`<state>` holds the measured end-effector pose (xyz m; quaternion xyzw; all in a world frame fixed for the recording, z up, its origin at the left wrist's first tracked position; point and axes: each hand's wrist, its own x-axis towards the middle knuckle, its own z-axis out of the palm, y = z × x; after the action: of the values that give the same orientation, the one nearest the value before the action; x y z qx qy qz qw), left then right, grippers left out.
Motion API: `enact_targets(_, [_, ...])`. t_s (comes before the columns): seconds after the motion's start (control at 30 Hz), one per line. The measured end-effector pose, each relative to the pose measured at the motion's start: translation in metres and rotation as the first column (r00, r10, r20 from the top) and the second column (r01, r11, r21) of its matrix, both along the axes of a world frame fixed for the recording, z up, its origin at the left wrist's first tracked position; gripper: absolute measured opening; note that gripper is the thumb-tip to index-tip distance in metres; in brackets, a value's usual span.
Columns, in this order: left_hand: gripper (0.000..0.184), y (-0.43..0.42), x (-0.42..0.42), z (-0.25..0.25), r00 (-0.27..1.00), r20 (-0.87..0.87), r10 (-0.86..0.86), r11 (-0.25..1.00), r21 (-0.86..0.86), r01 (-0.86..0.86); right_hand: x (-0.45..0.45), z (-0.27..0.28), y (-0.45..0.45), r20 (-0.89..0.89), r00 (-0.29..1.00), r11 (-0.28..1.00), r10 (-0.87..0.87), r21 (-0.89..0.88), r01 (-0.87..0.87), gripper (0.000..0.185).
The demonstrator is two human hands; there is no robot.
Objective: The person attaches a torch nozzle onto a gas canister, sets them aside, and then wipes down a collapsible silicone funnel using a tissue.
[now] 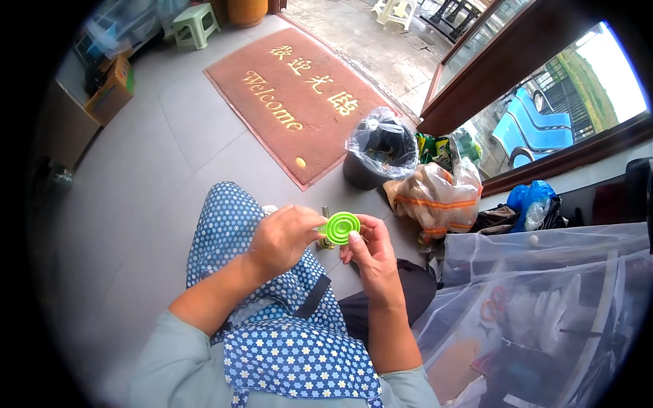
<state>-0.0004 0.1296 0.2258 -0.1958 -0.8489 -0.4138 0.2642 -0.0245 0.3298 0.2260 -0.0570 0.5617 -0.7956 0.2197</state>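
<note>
A welcome mat (pixel 294 94) lies on the grey tiled floor (pixel 149 177). The right hand (pixel 372 253) grips the green ringed disc (pixel 342 228) between the hands, thumb on its face. The left hand (pixel 291 233) is at the disc's opposite edge; its grip cannot be confirmed.

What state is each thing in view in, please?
Green disc: held, ringed face showing
Right hand: closed on the disc
Left hand: fingers bent, at the disc's edge; grip unclear
Bin: uncovered, bag-lined
Welcome mat: lying flat
Pale stool: upright
Orange-striped bag: bulging
</note>
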Motion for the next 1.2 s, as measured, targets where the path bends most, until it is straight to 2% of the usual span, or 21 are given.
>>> enact_targets(0.13, [0.029, 0.001, 0.004, 0.001, 0.998, -0.003, -0.067, 0.998, 0.013, 0.067, 0.007, -0.01, -0.004, -0.007, 0.999, 0.999, -0.04, 0.01, 0.04, 0.024])
enact_targets(0.43, [0.024, 0.015, 0.013, -0.004, 0.988, 0.127, -0.085, 0.994, 0.085, 0.075, 0.015, -0.015, -0.013, 0.039, 0.971, 0.972, -0.236, 0.018, 0.235, 0.016])
enact_targets(0.6, [0.023, 0.019, 0.014, -0.014, 0.987, 0.119, -0.112, 0.992, 0.063, 0.105, 0.012, -0.033, -0.02, 0.021, 0.944, 0.939, -0.33, 0.105, 0.326, 0.015])
enact_targets(0.7, [0.019, 0.021, 0.013, -0.017, 0.982, 0.173, -0.071, 0.992, 0.115, 0.051, 0.01, -0.033, -0.019, 0.029, 0.954, 0.948, -0.3, 0.119, 0.295, 0.017])
enact_targets(0.77, [0.018, 0.02, 0.015, -0.018, 0.943, 0.325, -0.077, 0.947, 0.32, -0.033, 0.012, -0.025, -0.019, 0.043, 0.958, 0.952, -0.284, 0.129, 0.277, 0.018])
enact_targets(0.8, [0.018, 0.019, 0.014, -0.018, 0.943, 0.325, -0.075, 0.947, 0.319, -0.035, 0.013, -0.017, -0.017, 0.044, 0.973, 0.97, -0.227, 0.094, 0.222, 0.02])
enact_targets(0.87, [0.019, 0.015, 0.014, -0.016, 0.878, 0.468, -0.099, 0.89, 0.436, -0.132, 0.013, -0.012, -0.01, 0.045, 0.986, 0.985, -0.162, 0.06, 0.16, 0.022])
enact_targets(1.03, [0.031, 0.012, 0.014, -0.011, 0.788, 0.576, -0.218, 0.898, 0.434, -0.069, 0.011, -0.022, -0.007, -0.032, 0.985, 0.978, -0.167, 0.121, 0.169, 0.022])
enact_targets(1.2, [0.027, 0.014, 0.008, -0.014, 0.793, 0.572, -0.208, 0.92, 0.39, -0.04, 0.016, -0.025, -0.01, -0.123, 0.978, 0.969, -0.169, 0.163, 0.188, 0.018])
